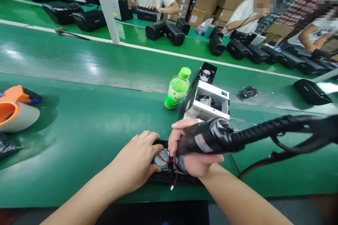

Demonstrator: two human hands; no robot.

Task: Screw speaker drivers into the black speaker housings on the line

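Note:
A black panel (169,177) with two round silver speakers (161,159) lies near the front edge of the green table. Red wires with a white plug (172,187) run from it. My left hand (142,154) grips the panel's left part, fingers over the far edge and thumb beside the left speaker. My right hand (195,158) is wrapped round a black corded power tool (208,137), held above the panel's right part. The tool's tip is hidden behind my hand.
Beyond the right hand are a white-and-black box-shaped device (211,102), a green bottle (177,89) and another panel (208,72). An orange-and-grey holder (21,112) stands left. A loose speaker (249,91) lies right. Across the belt, people handle black speaker housings (175,34).

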